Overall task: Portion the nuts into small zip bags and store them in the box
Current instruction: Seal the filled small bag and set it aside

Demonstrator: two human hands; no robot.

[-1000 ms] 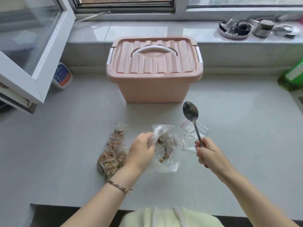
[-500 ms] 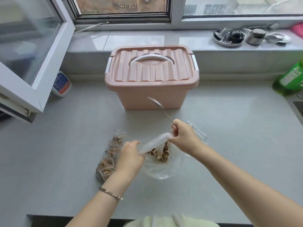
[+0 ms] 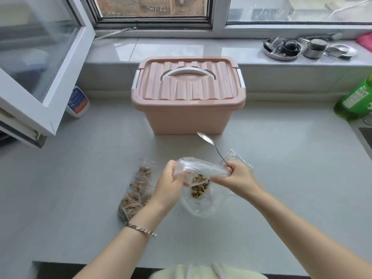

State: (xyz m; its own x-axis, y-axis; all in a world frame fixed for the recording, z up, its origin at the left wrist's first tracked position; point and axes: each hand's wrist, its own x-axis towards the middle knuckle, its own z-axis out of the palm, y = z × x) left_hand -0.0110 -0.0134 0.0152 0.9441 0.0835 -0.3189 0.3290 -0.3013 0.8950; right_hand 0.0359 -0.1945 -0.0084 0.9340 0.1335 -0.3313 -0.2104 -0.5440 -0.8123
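A clear plastic bag of nuts lies on the grey counter in front of me. My left hand grips its mouth at the left. Gripping the mouth's other side is my right hand, which also holds a metal spoon whose bowl points up and away. Several small filled zip bags lie piled to the left of my left hand. Empty small zip bags lie partly hidden behind my right hand. The pink storage box stands behind, its lid shut and its white handle folded down.
An open window sash juts over the counter's left side, with a white bottle below it. At the right edge stands a green bottle. Metal dishes and cups rest on the sill at the back right.
My right hand carried the spoon over to the big nut bag and took hold of its mouth. Both hands now stretch the mouth wide between them.
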